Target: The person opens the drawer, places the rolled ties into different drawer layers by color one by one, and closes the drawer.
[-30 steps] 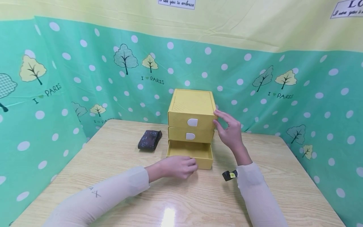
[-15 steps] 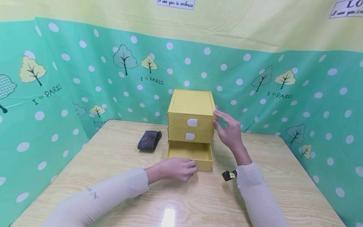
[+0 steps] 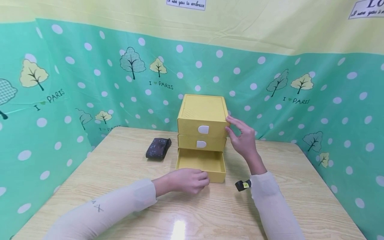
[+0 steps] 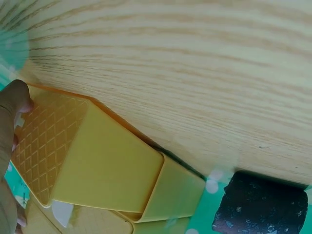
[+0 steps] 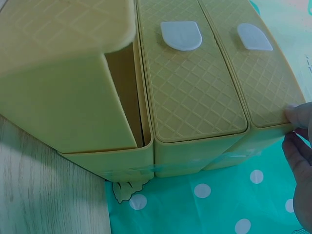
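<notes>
A yellow drawer cabinet with three drawers stands toward the back of the table, the upper two closed. Its bottom drawer is pulled out and its visible inside is bare. My left hand grips the front of that drawer, hiding its handle in the head view. In the left wrist view, fingers curl at the drawer's waffle-patterned front. At the cabinet's upper right front corner, my right hand holds on, thumb on the front and fingers against the side, as the right wrist view shows.
A dark patterned folded pouch lies left of the cabinet. A black strap with a yellow tag sticks out at the right sleeve. A green polka-dot curtain hangs behind the wooden table.
The bottom drawer has come slightly farther out toward me, with my left hand on its front. My right hand stays at the cabinet's corner.
</notes>
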The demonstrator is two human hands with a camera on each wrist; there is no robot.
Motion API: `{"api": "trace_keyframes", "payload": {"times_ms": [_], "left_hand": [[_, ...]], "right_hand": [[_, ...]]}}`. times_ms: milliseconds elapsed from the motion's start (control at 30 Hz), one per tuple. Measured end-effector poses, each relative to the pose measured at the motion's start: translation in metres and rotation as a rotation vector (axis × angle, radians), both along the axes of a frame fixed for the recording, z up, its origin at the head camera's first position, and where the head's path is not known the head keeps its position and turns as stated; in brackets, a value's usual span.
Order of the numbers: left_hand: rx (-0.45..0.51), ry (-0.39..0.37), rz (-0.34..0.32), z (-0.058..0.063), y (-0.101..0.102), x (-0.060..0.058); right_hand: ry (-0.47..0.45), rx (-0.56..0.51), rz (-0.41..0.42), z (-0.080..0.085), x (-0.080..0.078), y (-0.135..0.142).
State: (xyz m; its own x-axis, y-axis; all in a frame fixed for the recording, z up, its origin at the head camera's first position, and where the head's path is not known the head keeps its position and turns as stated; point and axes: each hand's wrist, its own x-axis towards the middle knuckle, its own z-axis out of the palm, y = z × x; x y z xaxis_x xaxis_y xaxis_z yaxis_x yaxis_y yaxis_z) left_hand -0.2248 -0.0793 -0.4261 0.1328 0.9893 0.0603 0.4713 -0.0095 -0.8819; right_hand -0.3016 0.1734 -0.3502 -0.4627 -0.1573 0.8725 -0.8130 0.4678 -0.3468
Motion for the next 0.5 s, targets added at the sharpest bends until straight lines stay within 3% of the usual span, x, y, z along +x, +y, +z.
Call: {"api": "trace_keyframes", "payload": {"times_ms": [200, 333, 500], "left_hand": [[-0.024, -0.006, 0.004, 0.0, -0.001, 0.002], [-0.016, -0.012, -0.027, 0.001, -0.001, 0.004], [0.005, -0.003, -0.067, 0.019, 0.0, 0.015]], "right_hand": [[-0.008, -0.001, -0.001, 0.0, 0.0, 0.0], [-0.003, 0.0, -0.002, 0.0, -0.001, 0.0], [0.008, 0.0, -0.001, -0.001, -0.001, 0.0]]}}
